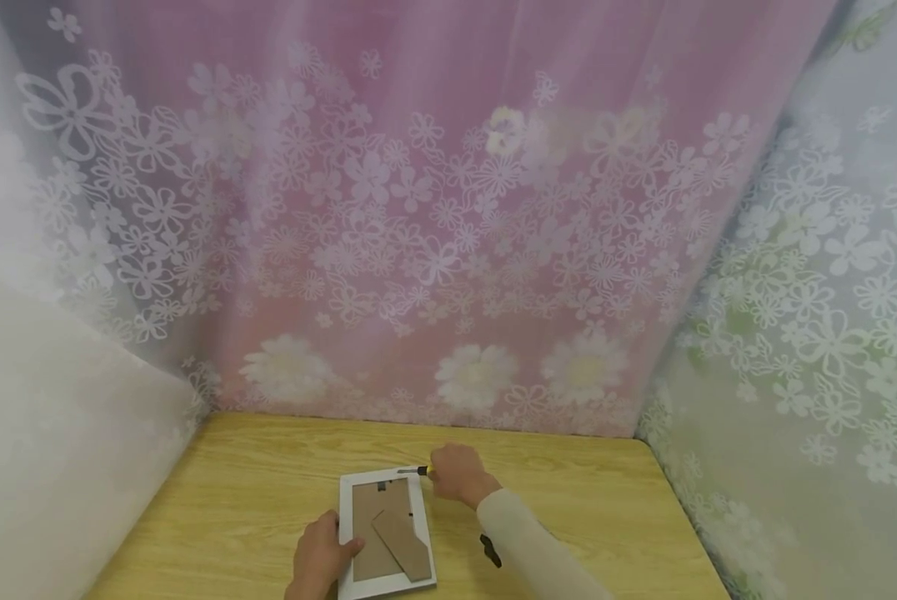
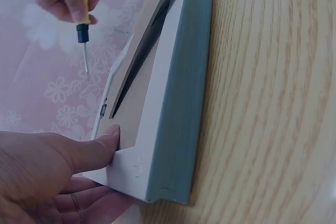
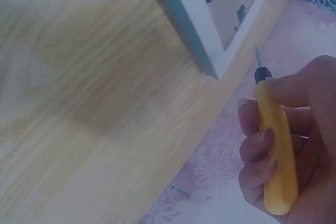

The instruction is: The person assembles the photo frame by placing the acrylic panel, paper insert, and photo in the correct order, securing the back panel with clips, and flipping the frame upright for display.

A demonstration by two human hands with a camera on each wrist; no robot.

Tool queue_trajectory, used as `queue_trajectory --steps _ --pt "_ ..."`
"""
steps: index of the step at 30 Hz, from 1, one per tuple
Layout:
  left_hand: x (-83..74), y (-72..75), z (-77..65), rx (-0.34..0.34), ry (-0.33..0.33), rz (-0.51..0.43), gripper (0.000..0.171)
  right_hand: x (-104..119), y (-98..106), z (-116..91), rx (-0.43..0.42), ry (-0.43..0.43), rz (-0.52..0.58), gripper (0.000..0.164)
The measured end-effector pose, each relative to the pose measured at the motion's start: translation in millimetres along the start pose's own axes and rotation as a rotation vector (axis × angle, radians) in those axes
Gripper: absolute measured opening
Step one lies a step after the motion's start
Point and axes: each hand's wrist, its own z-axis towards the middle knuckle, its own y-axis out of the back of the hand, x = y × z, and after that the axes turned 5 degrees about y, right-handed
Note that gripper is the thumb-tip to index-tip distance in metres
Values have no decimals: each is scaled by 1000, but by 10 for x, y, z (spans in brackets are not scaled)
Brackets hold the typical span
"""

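A white photo frame [image 1: 347, 500] lies back side up on the table, its brown backing board [image 1: 368, 557] showing with a brown stand flap [image 1: 403, 542] on it. Its side edge looks grey-green in the left wrist view. My left hand [image 1: 319, 550] grips the frame at its left side, thumb [image 2: 100, 148] on the back and fingers beneath the rim. In my right hand [image 1: 459, 473] is a screwdriver [image 3: 281, 166] with a yellow handle, fingers wrapped round it. The thin metal shaft [image 2: 86, 59] points toward the frame's far right corner; whether its tip touches cannot be told.
The wood-grain table [image 1: 268, 467] reaches back to a pink flowered curtain [image 1: 433, 250]. Pale flowered curtain [image 1: 816, 333] hangs along the right, and a whitish sheet [image 1: 66, 417] along the left. A small black object [image 1: 491, 550] shows beside the right sleeve.
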Motion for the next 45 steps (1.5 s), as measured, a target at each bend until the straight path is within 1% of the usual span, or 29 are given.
queue_trajectory --steps 4,8,11,13,17,18,20,25,27,34,42,45 --pt "13 -3 5 -20 -12 -3 41 -100 -64 -93 -15 -1 26 18" --pt "21 -4 4 -36 -25 -8 40 -173 -141 -174 -42 -21 44 17" --pt "16 -7 1 -35 -26 -6 40 -206 -174 -248 -95 -17 77 17" --pt "11 -9 -1 -31 -22 -4 41 -226 -198 -309 -150 4 109 16" --pt "8 -9 -2 -23 -14 2 42 -288 -294 -434 -235 39 141 10" --pt "9 -9 -2 -24 -14 2 42 -311 -327 -465 -244 35 149 10" --pt "10 -7 -5 -23 -15 1 41 -358 -384 -532 -256 10 163 10" --pt "-8 9 -29 -21 -21 -11 41 -500 -499 -718 -295 -84 267 8" --pt "-13 14 -32 -16 -20 -14 41 -571 -546 -799 -307 -118 292 8" --pt "-35 37 -49 -15 -20 -10 42 -787 -619 -1100 -268 -321 260 15" --pt "-38 40 -64 -21 -19 -8 42 -1011 -707 -1321 -256 -452 270 12" --pt "-27 25 -56 -27 -32 -12 43 -1088 -720 -1386 -249 -489 285 11"
